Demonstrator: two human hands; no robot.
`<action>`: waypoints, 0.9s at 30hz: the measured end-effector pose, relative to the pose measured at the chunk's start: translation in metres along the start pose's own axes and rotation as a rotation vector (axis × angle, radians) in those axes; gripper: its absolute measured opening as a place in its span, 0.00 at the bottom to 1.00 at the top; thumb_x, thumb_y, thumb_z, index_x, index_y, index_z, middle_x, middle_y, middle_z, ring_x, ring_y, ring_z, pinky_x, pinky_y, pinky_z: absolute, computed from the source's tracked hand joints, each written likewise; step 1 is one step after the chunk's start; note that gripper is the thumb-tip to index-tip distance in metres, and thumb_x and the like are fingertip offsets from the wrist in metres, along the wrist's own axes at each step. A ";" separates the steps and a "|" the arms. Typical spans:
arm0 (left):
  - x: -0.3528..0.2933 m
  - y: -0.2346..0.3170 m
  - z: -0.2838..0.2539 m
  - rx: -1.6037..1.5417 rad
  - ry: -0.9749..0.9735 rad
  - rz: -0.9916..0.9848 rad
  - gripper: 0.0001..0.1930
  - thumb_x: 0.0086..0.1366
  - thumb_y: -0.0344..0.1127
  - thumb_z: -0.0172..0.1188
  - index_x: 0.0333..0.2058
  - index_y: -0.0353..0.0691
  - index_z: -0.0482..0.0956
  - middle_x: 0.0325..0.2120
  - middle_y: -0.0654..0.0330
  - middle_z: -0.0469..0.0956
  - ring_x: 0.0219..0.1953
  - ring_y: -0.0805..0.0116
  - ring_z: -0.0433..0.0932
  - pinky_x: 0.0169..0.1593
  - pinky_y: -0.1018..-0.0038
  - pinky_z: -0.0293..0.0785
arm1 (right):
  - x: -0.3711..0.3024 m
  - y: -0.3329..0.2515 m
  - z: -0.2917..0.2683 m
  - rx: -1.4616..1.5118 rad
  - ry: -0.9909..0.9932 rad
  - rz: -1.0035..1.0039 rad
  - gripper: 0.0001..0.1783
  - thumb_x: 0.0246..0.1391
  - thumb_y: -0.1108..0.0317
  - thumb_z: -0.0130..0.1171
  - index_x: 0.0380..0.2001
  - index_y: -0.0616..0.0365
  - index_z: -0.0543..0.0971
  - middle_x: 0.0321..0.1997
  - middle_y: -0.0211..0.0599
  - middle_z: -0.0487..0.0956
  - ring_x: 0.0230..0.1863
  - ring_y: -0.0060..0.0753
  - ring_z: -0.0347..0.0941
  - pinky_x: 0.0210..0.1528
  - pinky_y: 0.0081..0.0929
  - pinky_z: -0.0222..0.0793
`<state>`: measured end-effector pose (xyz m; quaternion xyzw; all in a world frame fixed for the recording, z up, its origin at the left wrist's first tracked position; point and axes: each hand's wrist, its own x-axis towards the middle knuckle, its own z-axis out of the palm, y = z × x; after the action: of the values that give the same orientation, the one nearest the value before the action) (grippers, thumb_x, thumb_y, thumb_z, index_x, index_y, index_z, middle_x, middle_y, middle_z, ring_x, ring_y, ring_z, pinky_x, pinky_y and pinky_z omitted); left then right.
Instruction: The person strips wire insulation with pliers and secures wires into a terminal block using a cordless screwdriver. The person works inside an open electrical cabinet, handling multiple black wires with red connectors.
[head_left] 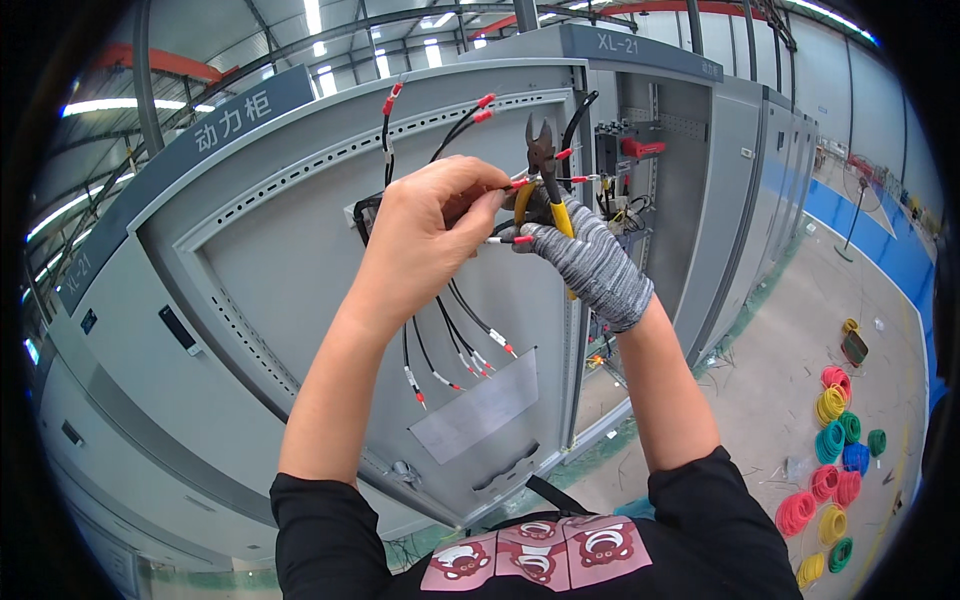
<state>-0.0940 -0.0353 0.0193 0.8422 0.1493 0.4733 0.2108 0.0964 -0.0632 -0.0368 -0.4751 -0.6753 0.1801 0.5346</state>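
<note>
My bare left hand [428, 215] is closed in a pinch on the end of a black wire with a red terminal sleeve [519, 183]. Right beside it, my right hand [598, 268], in a grey knit glove, grips cutting pliers [541, 150] with yellow handles. Their jaws point up and stand slightly apart, with nothing between them. Another red-tipped wire end [522, 240] sticks out by the gloved fingers; whether they hold it is hidden. More black wires with red tips [484, 108] rise above my hands, and several labelled wires [460, 350] hang below them.
Behind the hands is an open grey cabinet door [300, 260] with a perforated frame and a pale document pocket [478, 405]. The cabinet interior [680, 180] at right holds electrical parts and a red handle [642, 149]. Coloured wire coils [830, 440] lie on the floor at right.
</note>
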 end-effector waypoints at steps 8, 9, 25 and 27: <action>0.003 -0.005 0.007 0.138 0.081 0.126 0.06 0.63 0.23 0.59 0.37 0.31 0.81 0.29 0.59 0.77 0.25 0.75 0.75 0.32 0.77 0.72 | 0.002 0.005 0.009 -0.086 0.048 -0.113 0.23 0.59 0.66 0.57 0.57 0.61 0.72 0.47 0.51 0.79 0.49 0.50 0.77 0.54 0.39 0.73; 0.003 -0.005 0.007 0.135 0.093 0.130 0.06 0.63 0.23 0.59 0.37 0.32 0.81 0.28 0.59 0.77 0.25 0.75 0.75 0.32 0.77 0.72 | 0.003 0.004 0.011 -0.097 0.050 -0.095 0.23 0.58 0.66 0.57 0.56 0.61 0.72 0.48 0.51 0.79 0.49 0.51 0.77 0.54 0.40 0.73; 0.004 -0.011 0.008 0.135 0.112 0.211 0.04 0.65 0.22 0.57 0.38 0.30 0.80 0.27 0.66 0.74 0.24 0.83 0.70 0.26 0.81 0.70 | 0.016 0.014 0.021 -0.292 0.198 -0.240 0.17 0.57 0.64 0.58 0.48 0.62 0.78 0.43 0.52 0.81 0.44 0.53 0.79 0.48 0.41 0.74; 0.005 -0.011 0.007 0.145 0.108 0.224 0.04 0.65 0.22 0.57 0.37 0.30 0.79 0.27 0.66 0.74 0.24 0.83 0.70 0.26 0.81 0.70 | 0.007 0.003 0.021 -0.273 0.198 -0.254 0.20 0.57 0.64 0.58 0.51 0.62 0.76 0.44 0.53 0.81 0.45 0.54 0.78 0.49 0.42 0.74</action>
<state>-0.0857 -0.0248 0.0142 0.8399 0.0991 0.5264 0.0869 0.0793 -0.0501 -0.0427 -0.4697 -0.6919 -0.0296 0.5476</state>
